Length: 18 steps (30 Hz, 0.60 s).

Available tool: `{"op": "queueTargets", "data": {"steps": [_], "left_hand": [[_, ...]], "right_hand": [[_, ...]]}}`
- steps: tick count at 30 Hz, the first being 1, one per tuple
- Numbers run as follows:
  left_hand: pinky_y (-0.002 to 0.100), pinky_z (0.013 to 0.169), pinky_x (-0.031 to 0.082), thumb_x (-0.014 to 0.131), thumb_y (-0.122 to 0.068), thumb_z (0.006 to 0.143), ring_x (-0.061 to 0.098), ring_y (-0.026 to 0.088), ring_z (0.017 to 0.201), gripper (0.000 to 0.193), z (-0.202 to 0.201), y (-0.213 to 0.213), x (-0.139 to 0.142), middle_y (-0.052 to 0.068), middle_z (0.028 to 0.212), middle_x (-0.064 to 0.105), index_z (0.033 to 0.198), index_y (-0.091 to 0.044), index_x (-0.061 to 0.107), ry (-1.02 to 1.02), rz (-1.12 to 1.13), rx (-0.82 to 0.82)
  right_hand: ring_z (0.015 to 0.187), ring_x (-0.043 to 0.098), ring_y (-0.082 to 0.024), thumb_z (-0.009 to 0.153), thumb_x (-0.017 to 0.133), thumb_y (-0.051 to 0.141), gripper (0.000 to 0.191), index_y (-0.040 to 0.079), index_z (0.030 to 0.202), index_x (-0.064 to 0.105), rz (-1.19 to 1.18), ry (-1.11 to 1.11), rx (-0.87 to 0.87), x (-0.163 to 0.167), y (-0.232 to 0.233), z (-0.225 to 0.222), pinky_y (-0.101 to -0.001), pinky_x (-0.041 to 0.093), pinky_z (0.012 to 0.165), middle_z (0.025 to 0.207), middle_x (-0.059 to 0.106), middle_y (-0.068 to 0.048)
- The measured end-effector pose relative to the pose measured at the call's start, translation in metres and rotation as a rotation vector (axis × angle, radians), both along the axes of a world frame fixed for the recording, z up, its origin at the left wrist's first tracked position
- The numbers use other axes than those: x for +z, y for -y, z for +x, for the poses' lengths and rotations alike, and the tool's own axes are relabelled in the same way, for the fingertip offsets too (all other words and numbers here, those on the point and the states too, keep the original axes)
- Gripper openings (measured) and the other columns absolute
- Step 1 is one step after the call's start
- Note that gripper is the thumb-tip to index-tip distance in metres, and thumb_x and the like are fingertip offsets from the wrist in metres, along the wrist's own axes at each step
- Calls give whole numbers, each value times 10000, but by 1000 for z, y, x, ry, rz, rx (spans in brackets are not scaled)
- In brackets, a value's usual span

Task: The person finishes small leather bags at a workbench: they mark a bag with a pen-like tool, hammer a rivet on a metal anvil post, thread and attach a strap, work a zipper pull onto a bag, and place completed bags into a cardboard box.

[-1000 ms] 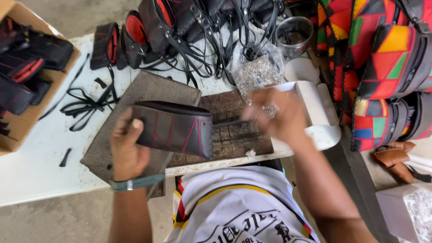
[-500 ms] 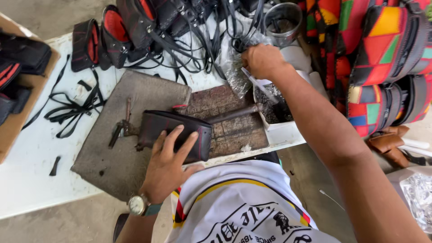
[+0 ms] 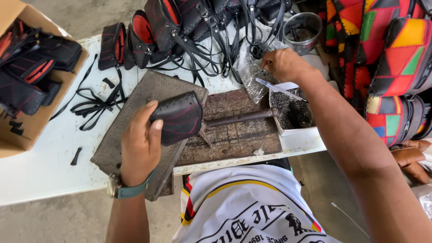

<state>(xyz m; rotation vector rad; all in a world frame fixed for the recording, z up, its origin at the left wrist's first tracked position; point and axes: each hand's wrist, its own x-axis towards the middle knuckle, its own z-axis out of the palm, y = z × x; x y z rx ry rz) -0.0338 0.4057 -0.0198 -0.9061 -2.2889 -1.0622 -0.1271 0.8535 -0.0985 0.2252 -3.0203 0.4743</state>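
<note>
Pouch [image 3: 177,118] of black leather with red stitching sits in your left hand [image 3: 140,143], fingers wrapped over its near end, holding it above the grey slab [image 3: 135,135] on the white table [image 3: 40,166]. Just beyond it, a hammer [image 3: 238,118] lies across the worn wooden block [image 3: 234,135]. Farther right, your right hand [image 3: 283,65] is bunched at the clear plastic bag [image 3: 252,72], fingertips pinched together; whether they grip anything, you cannot tell. Beside it stands a small box of dark rivets [image 3: 290,112]. Beyond, black bags with straps [image 3: 180,27] crowd the far edge.
</note>
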Motion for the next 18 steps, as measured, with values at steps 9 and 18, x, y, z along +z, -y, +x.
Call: {"op": "queueTargets", "data": {"steps": [9, 18], "left_hand": [[253, 929, 546, 660, -163, 1094, 636, 127, 1074, 403, -5, -2, -16, 179, 1290, 626, 1371, -16, 406, 249, 425, -186], [247, 946, 524, 695, -207, 1119, 610, 127, 1048, 380, -8, 3, -37, 201, 1261, 656, 1277, -48, 388, 232, 547, -145]], "right_hand": [[815, 740, -330, 881, 727, 104, 197, 106, 1058, 813, -75, -10, -44, -5, -10, 0, -409, 581, 833, 940, 763, -196], [712, 746, -260, 924, 700, 68, 233, 125, 1121, 810, -14, 74, -132, -5, 1, -1, -382, 621, 699, 957, 773, -166]]}}
